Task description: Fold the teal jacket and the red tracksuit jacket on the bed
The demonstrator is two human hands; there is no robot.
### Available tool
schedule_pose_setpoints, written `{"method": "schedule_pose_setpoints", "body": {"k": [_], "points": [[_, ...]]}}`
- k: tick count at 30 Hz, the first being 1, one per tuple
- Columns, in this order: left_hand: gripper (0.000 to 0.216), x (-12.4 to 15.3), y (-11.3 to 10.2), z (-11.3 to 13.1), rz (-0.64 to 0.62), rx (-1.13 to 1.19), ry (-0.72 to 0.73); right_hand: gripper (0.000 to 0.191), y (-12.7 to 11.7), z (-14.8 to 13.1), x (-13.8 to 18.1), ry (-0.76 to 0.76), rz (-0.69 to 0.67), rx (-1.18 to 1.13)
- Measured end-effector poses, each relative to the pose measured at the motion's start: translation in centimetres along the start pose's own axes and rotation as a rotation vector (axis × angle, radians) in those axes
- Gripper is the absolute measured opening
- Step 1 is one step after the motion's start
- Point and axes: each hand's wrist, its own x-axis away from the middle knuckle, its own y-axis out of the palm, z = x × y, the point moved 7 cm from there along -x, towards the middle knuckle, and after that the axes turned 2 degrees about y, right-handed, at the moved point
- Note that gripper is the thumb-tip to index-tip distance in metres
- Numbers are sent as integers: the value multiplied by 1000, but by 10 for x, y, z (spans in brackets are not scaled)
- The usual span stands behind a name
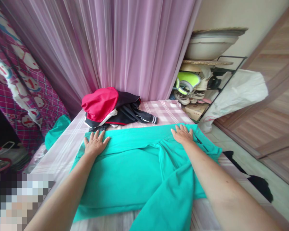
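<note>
Curtain: purple, in vertical folds, behind the far edge of the cloth. (144, 48)
Cloth: pale pink plaid, spread flat; landmark for all places here. (167, 109)
Garment: teal, (118, 179) laid across the middle of the cloth; its far part is smoothed into a nearly straight edge, while one long piece, creased at its upper end, slants toward the near edge of the cloth.
Right arm: (216, 186) bare, enters from the near right of the cloth, nearly straight, running forward and inward over the garment.
Left arm: (69, 189) bare, enters from the near left of the cloth, likewise nearly straight, angled forward and inward over the garment.
Pile: red and dark clothes, (100, 104) heaped on the far part of the cloth, just beyond the garment; a striped cuff points right.
Bag: white, (243, 91) beyond the right side of the cloth.
Basin: pale, (209, 47) raised beyond the far right corner of the cloth.
Left hand: (95, 144) over the left part of the cloth, palm down on the garment near its far edge; fingers spread and pointing forward, thumb inward, gripping nothing.
Right hand: (182, 134) over the right part of the cloth, palm down by the same edge; fingers spread and forward, thumb inward, gripping nothing.
</note>
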Motion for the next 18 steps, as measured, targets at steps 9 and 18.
{"method": "schedule_pose_setpoints", "body": {"k": [9, 18], "points": [[71, 1, -1, 2, 4, -25, -10, 66, 1, -11, -1, -61, 51, -11], [72, 2, -3, 3, 6, -46, -45, 64, -13, -33, 16, -139, 82, 12]]}}
